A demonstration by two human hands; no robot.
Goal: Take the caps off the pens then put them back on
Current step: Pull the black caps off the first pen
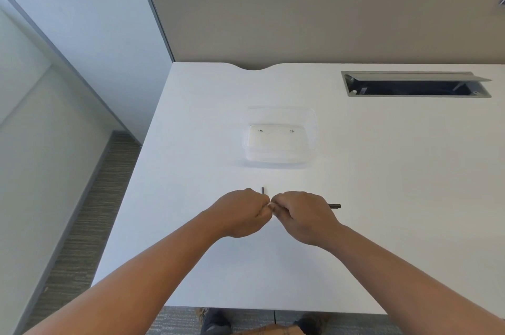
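My left hand (241, 211) and my right hand (303, 213) are closed fists that meet knuckle to knuckle above the white desk (382, 198). A dark pen (334, 206) runs through my right fist, and its end sticks out to the right. A short dark tip, probably the cap's clip (262, 190), pokes up from behind my left fist. Where pen and cap join is hidden between my fingers, so I cannot tell whether the cap is on or off.
A clear plastic tray (280, 138) lies on the desk just beyond my hands. A grey cable hatch (415, 84) stands open at the back right. A beige partition (328, 23) closes the desk's far edge. The desk's left edge drops to carpet (82, 225).
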